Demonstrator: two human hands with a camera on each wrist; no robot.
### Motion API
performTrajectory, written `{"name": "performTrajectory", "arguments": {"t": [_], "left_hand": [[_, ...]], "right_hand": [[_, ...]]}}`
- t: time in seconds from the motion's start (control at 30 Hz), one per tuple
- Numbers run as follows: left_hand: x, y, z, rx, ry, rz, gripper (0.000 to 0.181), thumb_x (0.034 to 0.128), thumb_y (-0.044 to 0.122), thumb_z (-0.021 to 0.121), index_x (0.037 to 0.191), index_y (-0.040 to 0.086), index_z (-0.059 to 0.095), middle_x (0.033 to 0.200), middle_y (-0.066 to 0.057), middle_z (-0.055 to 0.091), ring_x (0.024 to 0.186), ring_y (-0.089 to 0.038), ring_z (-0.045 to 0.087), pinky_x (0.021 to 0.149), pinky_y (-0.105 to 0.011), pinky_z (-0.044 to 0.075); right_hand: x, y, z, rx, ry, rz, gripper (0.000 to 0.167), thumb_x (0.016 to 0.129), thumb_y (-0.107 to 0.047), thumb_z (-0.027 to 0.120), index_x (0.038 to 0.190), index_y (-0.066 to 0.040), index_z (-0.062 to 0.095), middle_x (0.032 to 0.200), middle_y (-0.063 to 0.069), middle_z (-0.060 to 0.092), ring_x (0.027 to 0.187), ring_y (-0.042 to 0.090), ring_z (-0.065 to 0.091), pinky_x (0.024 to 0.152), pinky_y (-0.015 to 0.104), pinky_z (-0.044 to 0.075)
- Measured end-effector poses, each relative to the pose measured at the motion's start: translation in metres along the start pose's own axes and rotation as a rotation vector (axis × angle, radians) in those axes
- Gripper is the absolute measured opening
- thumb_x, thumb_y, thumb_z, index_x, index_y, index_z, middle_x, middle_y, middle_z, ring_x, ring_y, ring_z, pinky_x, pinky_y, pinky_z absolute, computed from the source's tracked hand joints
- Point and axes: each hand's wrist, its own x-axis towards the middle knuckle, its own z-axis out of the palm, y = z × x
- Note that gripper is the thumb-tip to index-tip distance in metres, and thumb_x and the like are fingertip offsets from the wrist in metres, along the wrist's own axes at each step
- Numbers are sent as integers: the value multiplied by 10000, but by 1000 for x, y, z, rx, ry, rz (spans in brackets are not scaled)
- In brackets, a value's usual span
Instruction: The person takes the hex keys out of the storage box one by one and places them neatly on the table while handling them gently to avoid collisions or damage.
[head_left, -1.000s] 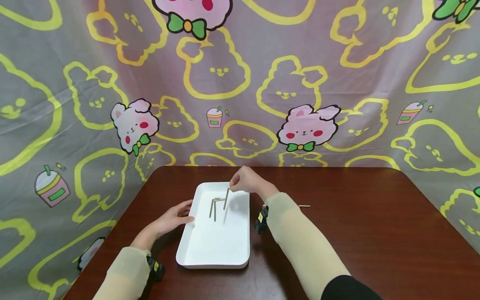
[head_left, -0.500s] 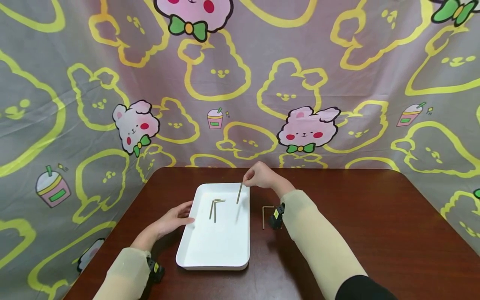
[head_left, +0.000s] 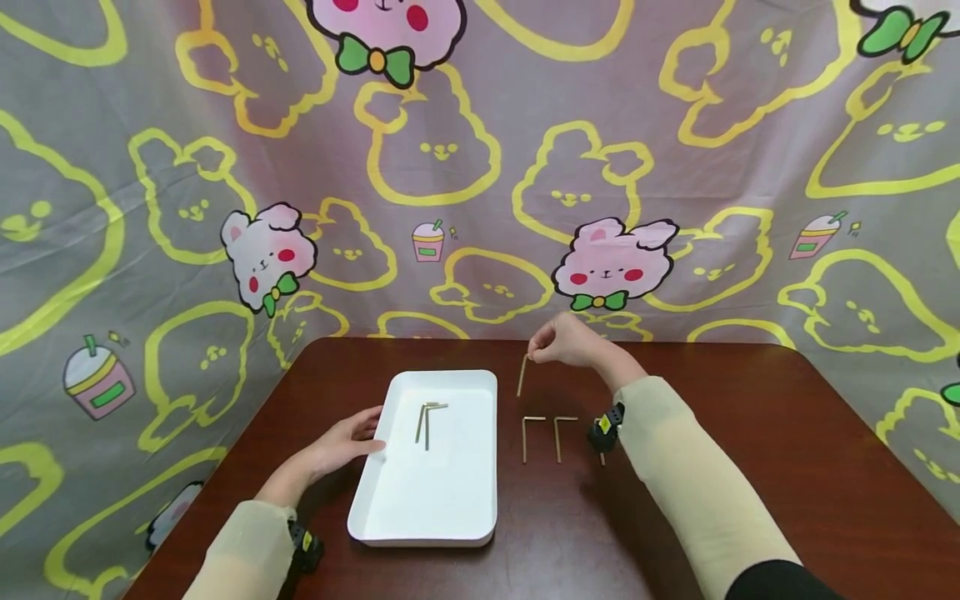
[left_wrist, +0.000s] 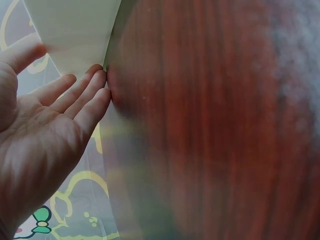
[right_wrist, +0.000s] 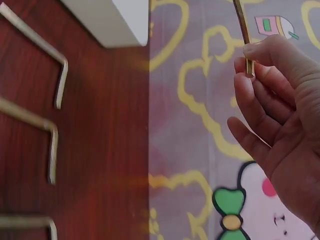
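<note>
In the head view my right hand (head_left: 572,340) pinches a brass-coloured hex key (head_left: 522,377) above the table, right of the white tray (head_left: 423,512). The right wrist view shows its short end between thumb and fingers. My left hand (head_left: 341,443) touches the tray's left side, fingers extended against the wall and thumb at the rim. Inside the tray, two L-shaped hex keys (head_left: 427,429) lie close together, partly overlapping. Right of the tray, a row lies on the table: one hex key (head_left: 524,442), a second hex key (head_left: 558,442), and a third hex key (head_left: 602,458) mostly hidden by the wrist camera.
The dark wooden table (head_left: 712,450) extends to the right beyond the arm. A patterned cloth (head_left: 480,167) hangs behind and at the left of the table. A black wrist camera (head_left: 606,427) sits on the right forearm, low over the row.
My right hand has carried the hex key from above the tray rightward, past its edge, over the table. The row of keys has come into view from behind the arm. My left hand stays put.
</note>
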Motion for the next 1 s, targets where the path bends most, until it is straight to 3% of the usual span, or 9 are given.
{"name": "performTrajectory", "arguments": {"t": [0.13,0.5,1.0], "left_hand": [[-1,-2,1,-10,6,-11,704,903,179,697,1465,-49,338,1349,-242,505,1231,-399,473,998,-536,391],[-2,0,-1,-20,-2,10,693,907,160,689,1460,-61,333,1348,-251,500,1228,-406,470,1000,-543,387],[-3,3,1,-4,-7,18,694,908,167,689,1456,-67,334,1351,-255,497,1226,-411,470,993,-543,392]], "right_hand": [[-13,3,-14,-25,1,3,77,845,-105,748,771,-87,735,775,-10,669,754,174,523,642,304,433],[-43,13,-50,-94,36,-70,72,819,-69,759,755,-86,732,719,-13,665,694,169,539,605,278,446],[-87,53,-68,-153,35,-17,88,799,-43,764,733,-67,710,704,-19,641,636,125,529,577,253,445]]}}
